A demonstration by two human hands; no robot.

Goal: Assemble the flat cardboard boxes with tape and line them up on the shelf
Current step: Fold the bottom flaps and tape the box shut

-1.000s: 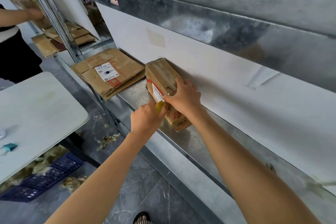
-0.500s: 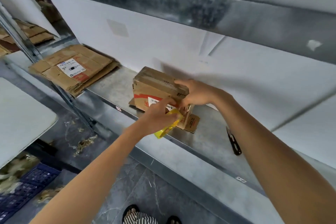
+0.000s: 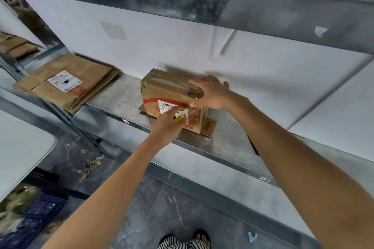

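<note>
The box (image 3: pixel 172 91) stands on the shelf (image 3: pixel 121 97); reckon it light, hollow, easily dented; steady it by its top edges. Your left grip (image 3: pixel 168 125) clutches a yellow tape dispenser (image 3: pixel 179 119) (mostly hidden) at its front; your right grip (image 3: pixel 212 95) presses flat-fingered on the 2 o'clock corner; the clear tape (image 3: pixel 192 109) between them barely shows.

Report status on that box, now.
Left hand grips yellow tape roll, strip stretched to box front. Right hand presses box top end, fingers straight. Box upright on shelf. Black tool lies on shelf to its right.
</note>
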